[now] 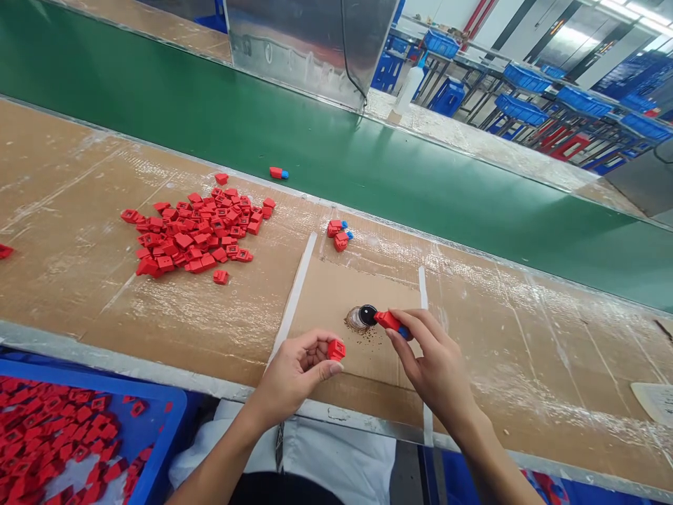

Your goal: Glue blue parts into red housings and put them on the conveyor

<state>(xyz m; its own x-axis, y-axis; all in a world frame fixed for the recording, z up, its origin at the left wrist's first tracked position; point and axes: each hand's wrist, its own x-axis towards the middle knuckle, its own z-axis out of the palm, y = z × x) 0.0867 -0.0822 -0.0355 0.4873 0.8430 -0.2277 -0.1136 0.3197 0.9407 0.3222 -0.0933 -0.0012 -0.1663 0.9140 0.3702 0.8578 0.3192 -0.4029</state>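
Observation:
Between the thumb and fingers of my left hand (pixel 302 368) is a small red plastic block (pixel 336 350) with a square opening. My right hand (pixel 434 358) pinches a longer red piece with a blue end (pixel 389 321); its red tip is at a round black knob (pixel 368 315), and I cannot tell whether they touch. Brown specks surround the knob on a cardboard sheet (pixel 326 294). Beyond it lie a few red-and-blue pieces (pixel 341 241). To the left spreads a pile of red blocks (pixel 194 235).
A green conveyor belt (pixel 200 119) runs behind the bench, carrying one red-and-blue piece (pixel 278 172). At the lower left stands a blue bin (pixel 173 414) holding many red blocks. A metal housing (pixel 310 49) and a white bottle (pixel 410 88) stand across the belt.

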